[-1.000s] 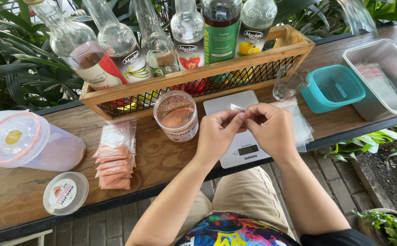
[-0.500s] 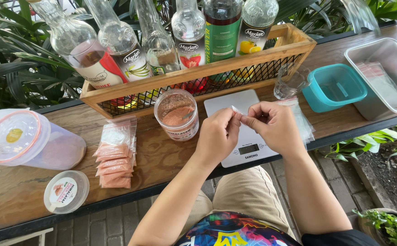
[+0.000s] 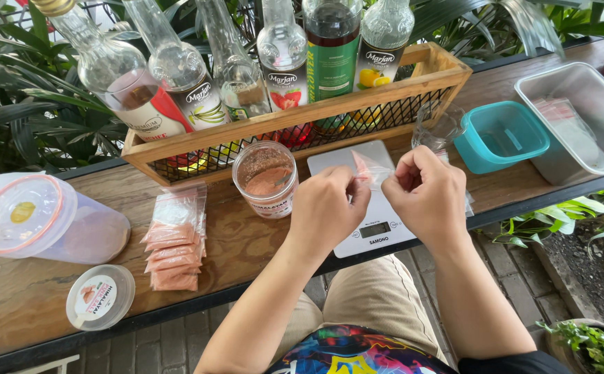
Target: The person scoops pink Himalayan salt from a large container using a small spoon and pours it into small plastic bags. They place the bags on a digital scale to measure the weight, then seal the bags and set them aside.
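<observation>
Clear plastic, a small empty zip bag (image 3: 370,168), was pinched between both hands above the white kitchen scale (image 3: 357,201) in the head camera's view. The left hand (image 3: 326,211) gripped the bag's left edge between thumb and fingers, closed tight on it, while the right hand (image 3: 427,194) held the opposite edge the same way, so the bag stretched between them just over the scale's platform. To the left of the hands stood an open round jar of pink salt (image 3: 266,177), with what looked like a spoon inside it. Further left lay a stack of filled small bags of pink powder (image 3: 172,244), and near it the jar's loose lid (image 3: 100,296) lay flat near the front edge of the wooden counter (image 3: 32,305). A large lidded plastic container (image 3: 39,218) rested at the far left. Behind the scale ran a wooden crate (image 3: 302,118) with a mesh front, holding several glass syrup bottles. To the right of the crate were a clear glass cup (image 3: 437,127), a teal plastic tub (image 3: 501,135) and a metal tray (image 3: 582,114), with a pile of empty clear bags partly hidden behind the right hand.
</observation>
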